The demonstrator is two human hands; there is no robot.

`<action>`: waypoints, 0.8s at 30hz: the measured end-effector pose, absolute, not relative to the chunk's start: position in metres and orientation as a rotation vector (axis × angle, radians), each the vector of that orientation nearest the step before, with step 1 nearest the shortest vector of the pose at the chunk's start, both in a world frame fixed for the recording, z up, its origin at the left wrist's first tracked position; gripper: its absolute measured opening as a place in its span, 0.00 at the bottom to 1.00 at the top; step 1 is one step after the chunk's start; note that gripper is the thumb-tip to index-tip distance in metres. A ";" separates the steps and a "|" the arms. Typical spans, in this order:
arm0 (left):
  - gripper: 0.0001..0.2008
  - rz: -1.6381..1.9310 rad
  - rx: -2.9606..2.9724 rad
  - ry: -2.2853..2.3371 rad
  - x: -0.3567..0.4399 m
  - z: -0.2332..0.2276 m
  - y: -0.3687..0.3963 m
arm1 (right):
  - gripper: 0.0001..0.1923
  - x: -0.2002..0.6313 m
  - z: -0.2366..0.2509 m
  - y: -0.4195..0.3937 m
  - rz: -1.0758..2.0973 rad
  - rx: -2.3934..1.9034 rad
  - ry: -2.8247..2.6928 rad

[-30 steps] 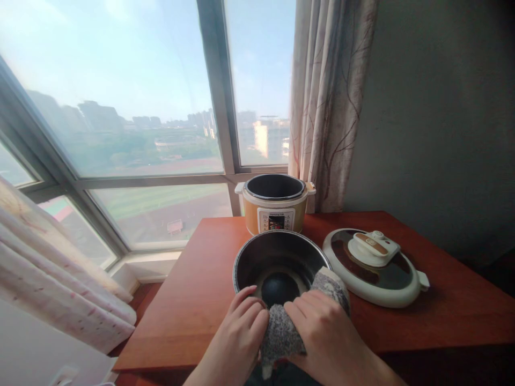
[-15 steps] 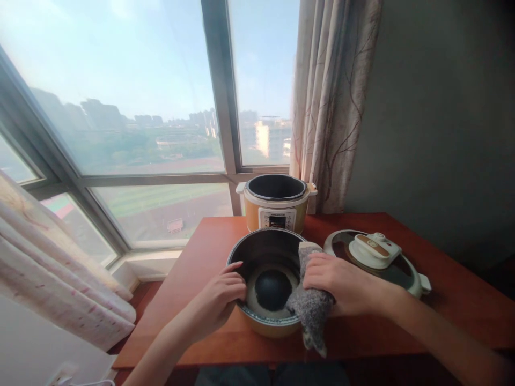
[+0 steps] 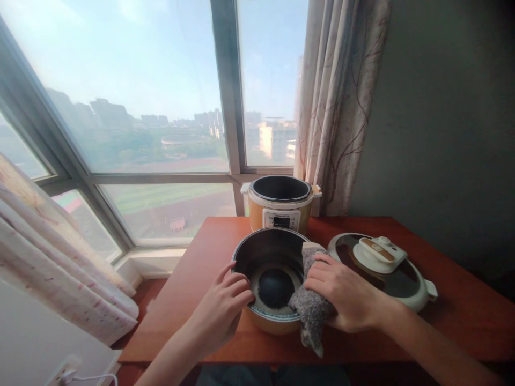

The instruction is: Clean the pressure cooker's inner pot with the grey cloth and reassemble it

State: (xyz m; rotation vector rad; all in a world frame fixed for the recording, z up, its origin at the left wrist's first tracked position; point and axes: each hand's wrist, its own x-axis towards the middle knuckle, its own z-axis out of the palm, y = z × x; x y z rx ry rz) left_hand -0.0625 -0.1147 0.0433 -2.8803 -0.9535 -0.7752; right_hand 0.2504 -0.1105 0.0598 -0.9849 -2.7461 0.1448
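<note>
Grey cloth (image 3: 311, 313) pinched on pot (image 3: 265, 252) rim by R hand (image 3: 341, 292) — L hand (image 3: 223, 303) grips opposite rim, table edge near.

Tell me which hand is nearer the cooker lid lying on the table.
Right. The right hand presses a grey cloth on the pot's right rim, just beside the lid; the left hand grips the pot's opposite rim.

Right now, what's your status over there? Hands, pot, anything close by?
Left hand gripping inner pot rim. Right hand pressing grey cloth on its right edge. Cooker lid lying close right, cooker base behind.
</note>
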 end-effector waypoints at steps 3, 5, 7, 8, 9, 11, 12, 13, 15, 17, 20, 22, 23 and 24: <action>0.12 -0.740 -2.836 -0.996 -0.050 0.034 -0.132 | 0.13 0.235 0.057 -0.132 0.148 -1.113 -2.702; 0.11 -0.736 -2.821 -1.020 -0.038 0.028 -0.142 | 0.11 0.224 0.057 -0.145 0.166 -1.214 -2.659; 0.11 -0.780 -2.813 -1.019 -0.025 0.021 -0.151 | 0.11 0.213 0.057 -0.157 0.209 -1.306 -2.606; 0.11 -0.828 -2.807 -1.015 -0.019 0.018 -0.154 | 0.11 0.207 0.057 -0.162 0.238 -1.344 -2.576; 0.10 -0.892 -2.797 -1.013 -0.013 0.016 -0.156 | 0.11 0.203 0.057 -0.166 0.268 -1.380 -2.541; 0.09 -1.031 -2.772 -1.033 -0.004 0.012 -0.158 | 0.12 0.195 0.055 -0.172 0.317 -1.433 -2.468; 0.08 -1.096 -2.757 -1.053 -0.001 0.011 -0.158 | 0.12 0.193 0.053 -0.175 0.327 -1.445 -2.437; 0.08 -1.144 -2.750 -1.072 0.000 0.010 -0.158 | 0.13 0.191 0.052 -0.176 0.329 -1.448 -2.412; 0.08 -1.195 -2.758 -1.094 -0.001 0.012 -0.156 | 0.13 0.191 0.049 -0.177 0.326 -1.427 -2.402; 0.08 -1.189 -2.806 -1.084 -0.006 0.016 -0.153 | 0.12 0.193 0.047 -0.177 0.319 -1.377 -2.446; 0.10 -1.161 -2.918 -0.981 -0.017 0.023 -0.146 | 0.12 0.201 0.045 -0.174 0.315 -1.263 -2.544; 0.12 -1.136 -2.996 -0.902 -0.025 0.028 -0.139 | 0.12 0.209 0.045 -0.171 0.332 -1.174 -2.581; 0.14 -1.123 -3.030 -0.869 -0.030 0.030 -0.134 | 0.13 0.214 0.045 -0.168 0.345 -1.130 -2.594; 0.15 -1.111 -3.060 -0.839 -0.034 0.032 -0.129 | 0.14 0.221 0.046 -0.165 0.358 -1.090 -2.607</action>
